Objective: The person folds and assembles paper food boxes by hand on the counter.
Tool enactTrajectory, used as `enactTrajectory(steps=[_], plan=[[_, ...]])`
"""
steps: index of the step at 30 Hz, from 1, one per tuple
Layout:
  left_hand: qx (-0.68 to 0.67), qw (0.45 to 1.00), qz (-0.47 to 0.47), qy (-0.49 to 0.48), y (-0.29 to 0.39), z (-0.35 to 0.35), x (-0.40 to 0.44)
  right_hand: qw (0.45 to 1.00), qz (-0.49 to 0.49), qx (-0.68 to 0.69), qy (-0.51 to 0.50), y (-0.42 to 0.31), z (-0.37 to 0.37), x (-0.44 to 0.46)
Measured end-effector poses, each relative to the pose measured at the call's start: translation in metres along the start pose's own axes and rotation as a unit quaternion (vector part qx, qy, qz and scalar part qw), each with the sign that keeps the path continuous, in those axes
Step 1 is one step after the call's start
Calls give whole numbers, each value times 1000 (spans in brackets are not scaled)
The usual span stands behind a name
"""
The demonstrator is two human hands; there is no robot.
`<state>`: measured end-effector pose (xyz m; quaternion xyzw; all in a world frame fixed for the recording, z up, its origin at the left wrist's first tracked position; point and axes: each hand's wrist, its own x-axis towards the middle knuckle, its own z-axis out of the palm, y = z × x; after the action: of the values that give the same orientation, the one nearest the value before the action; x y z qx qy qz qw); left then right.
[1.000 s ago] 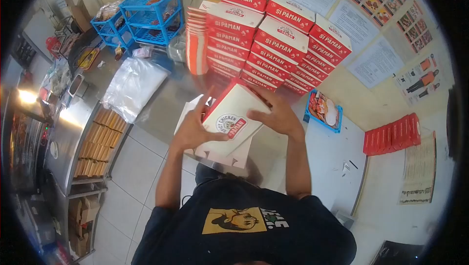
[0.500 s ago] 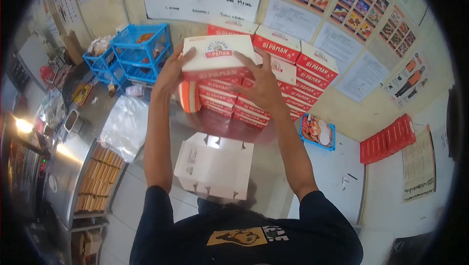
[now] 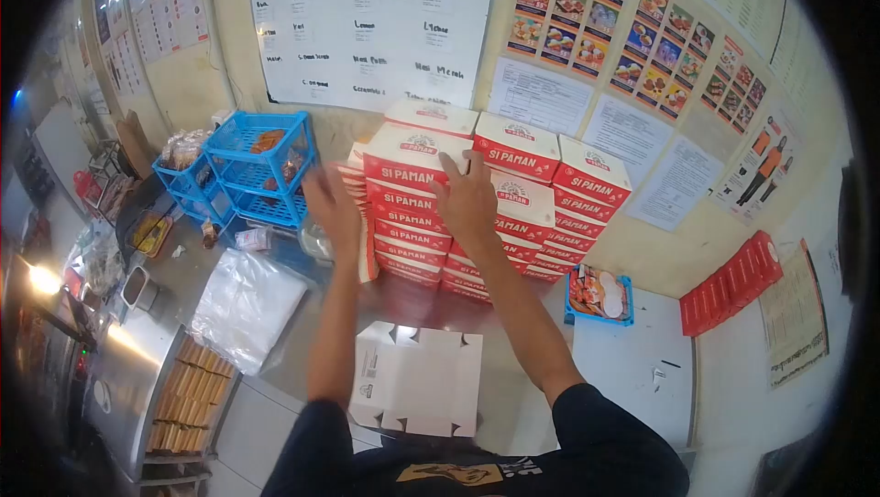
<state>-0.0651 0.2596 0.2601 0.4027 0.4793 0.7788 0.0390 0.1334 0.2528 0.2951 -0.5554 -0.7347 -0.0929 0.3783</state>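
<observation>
Red and white food boxes (image 3: 411, 173) marked "SI PAMAN" stand in tall stacks against the wall. My right hand (image 3: 466, 202) rests at the right edge of the front left stack's top box, fingers spread and touching it. My left hand (image 3: 330, 211), somewhat blurred, is raised just left of that stack with its fingers apart and nothing in them. Orange-striped paper packaging (image 3: 365, 240) stands between the left hand and the stack. Nearer my body, an unfolded white carton (image 3: 417, 378) lies flat on the metal counter.
Blue plastic racks (image 3: 261, 167) with packets stand at the left, near a pile of clear plastic bags (image 3: 243, 300). A small blue basket (image 3: 598, 295) sits right of the stacks. Folded red boxes (image 3: 731, 283) lean by the right wall. A whiteboard (image 3: 367, 34) hangs behind.
The box held between both hands now sits on top of the front left stack. My left hand has come away from it to the left; the right still touches it. The view has tilted up.
</observation>
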Motion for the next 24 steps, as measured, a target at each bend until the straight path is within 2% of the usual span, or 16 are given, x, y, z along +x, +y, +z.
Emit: enactTrajectory(steps=[1,2,3,4,5,6,7,8,9,10,12,15,20,22,23,24], plan=[[-50,997,-50,-31,17,-18,-47,1000,-5,3,-5,5,2,2],[23,990,-74,-121,13,-44,-99,1000,-9,6,-11,8,4,2],[70,975,-18,-212,-13,-68,-161,1000,-6,7,-13,10,4,2],[81,907,-68,-408,-17,-93,-205,999,-29,22,21,11,1,1],[99,796,-102,-589,-22,-119,-248,997,-50,36,53,11,-3,-5],[158,669,2,-726,-22,-138,-276,994,-38,85,62,6,-15,-13],[145,634,78,-756,-33,-166,-310,994,-33,86,53,3,-26,-27],[156,572,29,-805,-37,-187,-332,987,-9,153,47,1,-38,-45],[156,569,19,-807,-46,-200,-344,975,16,219,41,0,-46,-65],[159,574,26,-803,-52,-212,-354,977,-41,184,99,7,-45,-89],[160,579,33,-799,-54,-226,-357,980,-18,180,79,24,-46,-143],[129,609,84,-778,-71,-237,-363,957,129,259,-17,41,-58,-225],[120,538,117,-826,-67,-228,-353,945,195,225,-135,102,-68,-339],[127,623,19,-772,-78,-229,-353,882,233,250,-325,113,-77,-367],[130,659,24,-741,-88,-229,-359,877,241,249,-333,115,-78,-378],[186,647,26,-739,-84,-222,-354,861,189,252,-399,115,-77,-386]])
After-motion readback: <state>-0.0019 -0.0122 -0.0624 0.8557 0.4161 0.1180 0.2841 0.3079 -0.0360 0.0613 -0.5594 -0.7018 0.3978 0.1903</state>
